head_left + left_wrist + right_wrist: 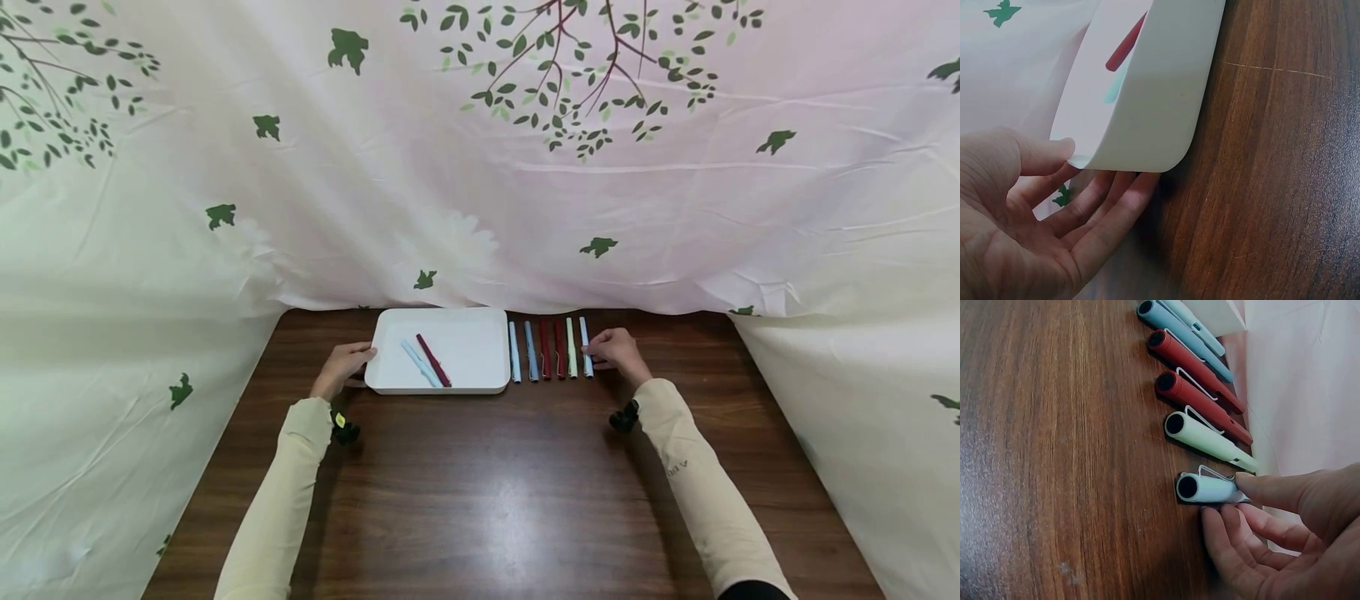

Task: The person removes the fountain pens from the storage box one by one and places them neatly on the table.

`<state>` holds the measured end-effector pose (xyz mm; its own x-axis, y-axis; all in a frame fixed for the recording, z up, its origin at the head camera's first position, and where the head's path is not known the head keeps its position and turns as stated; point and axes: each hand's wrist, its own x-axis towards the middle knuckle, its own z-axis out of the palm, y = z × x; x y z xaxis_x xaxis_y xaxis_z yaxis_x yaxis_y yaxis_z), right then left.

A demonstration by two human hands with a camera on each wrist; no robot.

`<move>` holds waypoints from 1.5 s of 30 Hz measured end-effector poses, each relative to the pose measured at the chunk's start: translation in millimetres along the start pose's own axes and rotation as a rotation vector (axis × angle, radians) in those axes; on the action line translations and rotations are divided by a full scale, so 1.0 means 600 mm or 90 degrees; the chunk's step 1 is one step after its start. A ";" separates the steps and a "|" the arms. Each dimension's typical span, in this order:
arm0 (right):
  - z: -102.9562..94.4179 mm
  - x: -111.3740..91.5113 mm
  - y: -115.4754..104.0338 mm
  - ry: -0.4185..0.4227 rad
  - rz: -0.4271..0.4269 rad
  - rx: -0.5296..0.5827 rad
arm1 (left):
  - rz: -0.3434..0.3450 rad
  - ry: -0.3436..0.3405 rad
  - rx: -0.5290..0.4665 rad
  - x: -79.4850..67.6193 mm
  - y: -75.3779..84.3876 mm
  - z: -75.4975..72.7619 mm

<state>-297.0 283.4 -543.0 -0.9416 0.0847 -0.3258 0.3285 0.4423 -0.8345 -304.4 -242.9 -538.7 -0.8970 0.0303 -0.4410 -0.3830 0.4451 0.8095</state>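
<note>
Pinching the white tray (480, 350) by its left edge with my left hand (345, 367); inside it lie a light blue pen (420, 364) and a dark red pen (433, 360); right of the tray, five pens (546, 352) lie between it and my right hand (617, 350), which pinches the farthest, a pale blue pen (1210, 489), probably light, stiff and slippery, best held mid-barrel; the pale green pen (1207, 440) just beside could obstruct my thumb.

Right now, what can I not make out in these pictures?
Left wrist view: one end of the dark red pen, hidden by the white tray.
Right wrist view: far end of the held pale blue pen, hidden by the right hand.
Head view: lettering on the right sleeve, too small.
</note>
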 end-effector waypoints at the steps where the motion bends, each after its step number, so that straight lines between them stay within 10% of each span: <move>1: -0.001 0.000 -0.001 -0.003 -0.002 -0.004 | 0.000 0.001 0.000 0.000 0.000 0.000; 20: 0.031 0.001 -0.040 0.113 -0.125 -0.141 | 0.005 0.022 0.007 -0.001 -0.001 0.005; 45: 0.153 -0.020 -0.120 -0.010 -0.252 -0.006 | 0.000 0.002 -0.022 -0.002 0.010 0.003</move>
<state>-302.8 168.7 -519.8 -0.9940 -0.1084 0.0134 -0.0607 0.4464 -0.8928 -305.0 -238.5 -533.9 -0.8977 0.0274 -0.4398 -0.3904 0.4134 0.8226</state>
